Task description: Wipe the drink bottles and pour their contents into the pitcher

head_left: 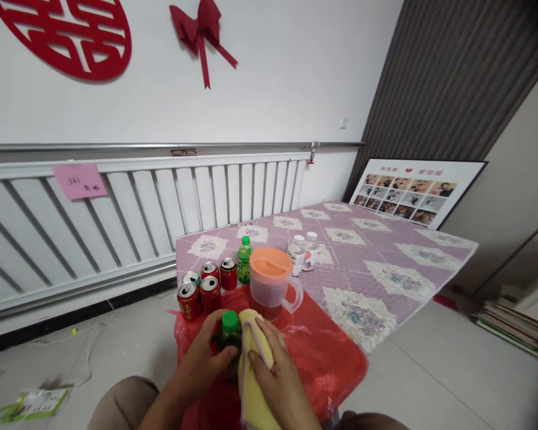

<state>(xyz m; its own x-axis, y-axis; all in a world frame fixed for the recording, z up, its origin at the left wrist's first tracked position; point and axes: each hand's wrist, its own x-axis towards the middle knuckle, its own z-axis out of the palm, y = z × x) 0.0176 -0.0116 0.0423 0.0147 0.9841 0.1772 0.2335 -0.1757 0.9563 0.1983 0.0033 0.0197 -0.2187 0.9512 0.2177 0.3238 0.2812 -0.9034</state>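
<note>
My left hand (201,355) is wrapped round a green-capped bottle (229,334), held upright over the red plastic sheet (323,352) at the near end of the table. My right hand (275,364) presses a yellow cloth (251,382) against the bottle's right side, fingers closed on the cloth. Just beyond stands a clear jug with an orange lid (271,280).
Several red cans (206,286) cluster left of the jug, with a second green bottle (244,260) and two small white bottles (303,251) behind. The table has a purple patterned cover (385,263). A framed photo board (412,191) leans at the far right; books (515,322) lie on the floor.
</note>
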